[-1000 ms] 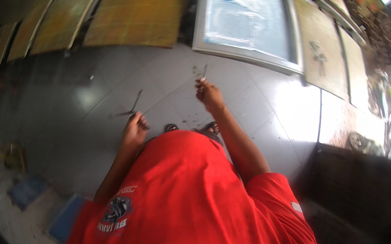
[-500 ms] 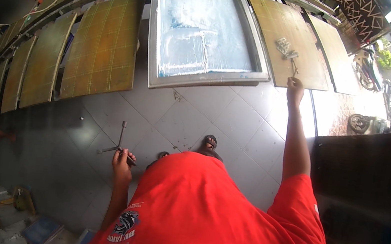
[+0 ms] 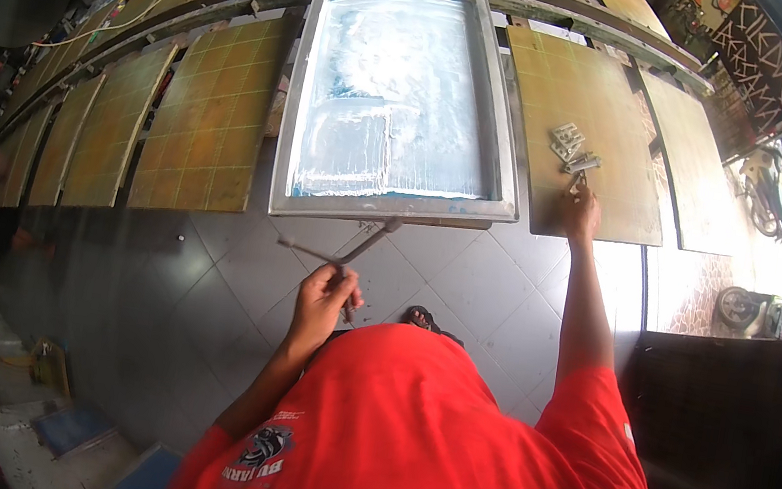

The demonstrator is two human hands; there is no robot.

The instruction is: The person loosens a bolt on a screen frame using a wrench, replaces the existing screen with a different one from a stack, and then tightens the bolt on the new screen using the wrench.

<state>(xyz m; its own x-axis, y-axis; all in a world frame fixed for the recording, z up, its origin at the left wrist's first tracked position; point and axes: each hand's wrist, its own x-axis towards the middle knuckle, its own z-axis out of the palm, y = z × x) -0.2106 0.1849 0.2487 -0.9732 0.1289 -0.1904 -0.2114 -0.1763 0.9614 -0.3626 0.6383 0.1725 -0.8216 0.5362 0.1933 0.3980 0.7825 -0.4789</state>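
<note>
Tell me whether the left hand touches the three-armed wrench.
Touching: the head view shows the left hand closed around one arm of the three-armed wrench.

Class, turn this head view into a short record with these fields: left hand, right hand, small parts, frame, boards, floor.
Left hand: gripping a dark three-armed tool
Right hand: at the small metal parts; whether it grips one is unclear
Small parts: lying on the board right of the frame
Frame: grey rim, white-and-blue smeared surface inside
Boards: yellow-brown, on both sides of the frame
Floor: grey tiles
</note>
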